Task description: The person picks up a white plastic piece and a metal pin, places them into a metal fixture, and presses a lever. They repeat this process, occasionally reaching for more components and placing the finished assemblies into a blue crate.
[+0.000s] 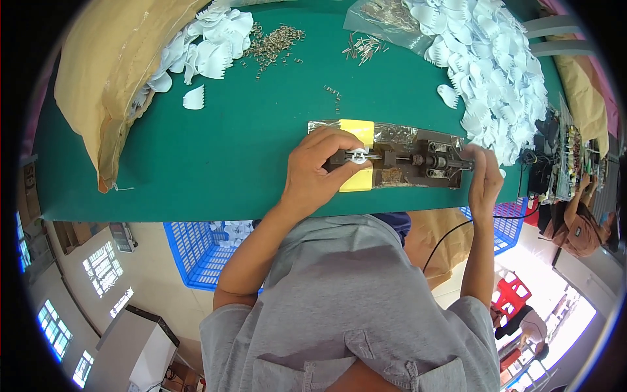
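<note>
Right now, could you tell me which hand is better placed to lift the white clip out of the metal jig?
Left. The left hand already pinches the white clip on the metal jig; the right hand sits at the jig's far end.

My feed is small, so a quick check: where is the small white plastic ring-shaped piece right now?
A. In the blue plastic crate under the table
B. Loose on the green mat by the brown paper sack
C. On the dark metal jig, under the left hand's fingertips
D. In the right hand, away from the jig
C: the small white plastic ring-shaped piece sits on the dark metal jig, pinched by the left hand; the right hand rests at the jig's far end.
</note>
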`<state>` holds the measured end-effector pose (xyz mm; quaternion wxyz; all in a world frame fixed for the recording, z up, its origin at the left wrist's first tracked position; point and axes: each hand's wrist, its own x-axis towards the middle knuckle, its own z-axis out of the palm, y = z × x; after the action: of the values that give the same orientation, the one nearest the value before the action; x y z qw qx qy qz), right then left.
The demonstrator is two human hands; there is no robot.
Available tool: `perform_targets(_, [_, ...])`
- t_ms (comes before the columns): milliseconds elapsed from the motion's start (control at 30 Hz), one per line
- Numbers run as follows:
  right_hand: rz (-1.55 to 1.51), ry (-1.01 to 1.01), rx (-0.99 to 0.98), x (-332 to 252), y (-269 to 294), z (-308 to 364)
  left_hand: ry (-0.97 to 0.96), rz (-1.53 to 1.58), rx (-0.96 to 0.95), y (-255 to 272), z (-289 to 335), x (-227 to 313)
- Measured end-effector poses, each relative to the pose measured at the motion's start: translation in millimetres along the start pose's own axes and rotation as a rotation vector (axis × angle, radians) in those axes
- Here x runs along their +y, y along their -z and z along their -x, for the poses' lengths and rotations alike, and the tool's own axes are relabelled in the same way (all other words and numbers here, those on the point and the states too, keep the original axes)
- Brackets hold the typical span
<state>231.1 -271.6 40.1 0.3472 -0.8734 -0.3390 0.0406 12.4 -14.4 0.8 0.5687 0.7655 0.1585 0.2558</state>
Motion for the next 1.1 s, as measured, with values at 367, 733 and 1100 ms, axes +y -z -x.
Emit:
perform_targets(367, [-0.030, 0.084, 0.110, -13.4, 56.0, -20.3, -0.063, -0.037, 0.027, 3.6, 4.5, -4.7])
perform_targets(733, [-0.858, -0.043, 0.168, -4.5, 23.6, -44.4, -0.064, -0.027, 0.010, 4.4, 5.2, -5.4])
perform_targets(1100, [-1.009, -0.005, 0.099, -52.6, 2.4, -41.0, -0.077, -0.021, 0.042, 1.6, -0.5, -8.5])
